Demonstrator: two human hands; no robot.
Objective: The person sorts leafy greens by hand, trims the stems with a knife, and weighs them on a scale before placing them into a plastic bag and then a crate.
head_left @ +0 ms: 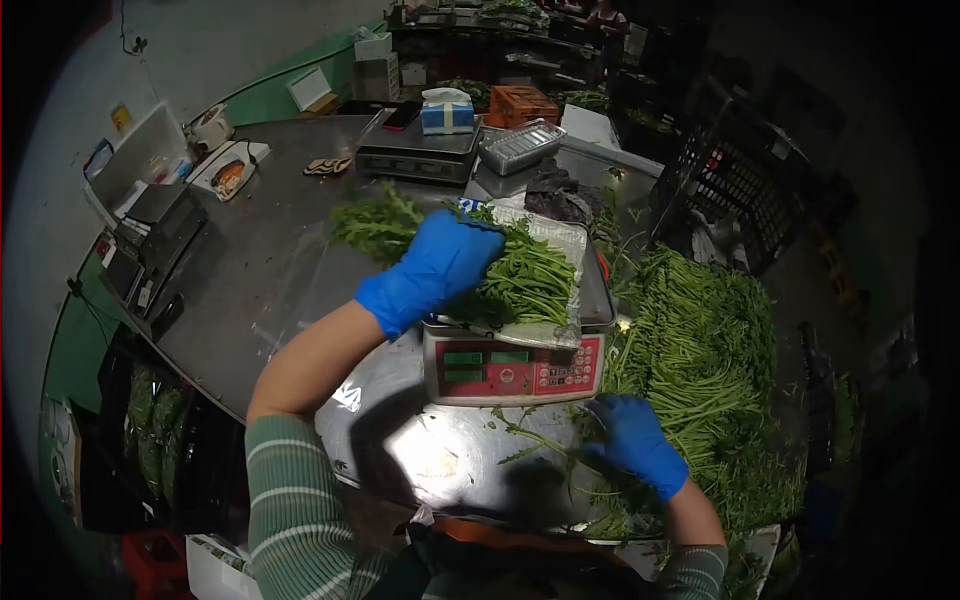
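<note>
My left hand (440,262), in a blue glove, is closed on a bunch of leafy greens (378,222) over the scale's tray. More cut stems (530,278) lie on a pale wrapper in the tray (597,290). The red-and-white scale (515,368) stands below them. My right hand (632,440), also gloved in blue, is low at the right, its fingers curled by a few loose green sprigs (530,436); what it grips there is too dark to make out. Beside it spreads a large heap of greens (700,350).
Behind are a second scale (418,150), a blue tissue box (447,112), clear plastic trays (521,146) and an orange crate (520,105). A black crate (735,175) stands at the right. White bins (140,165) line the left edge. A person (606,28) is far back.
</note>
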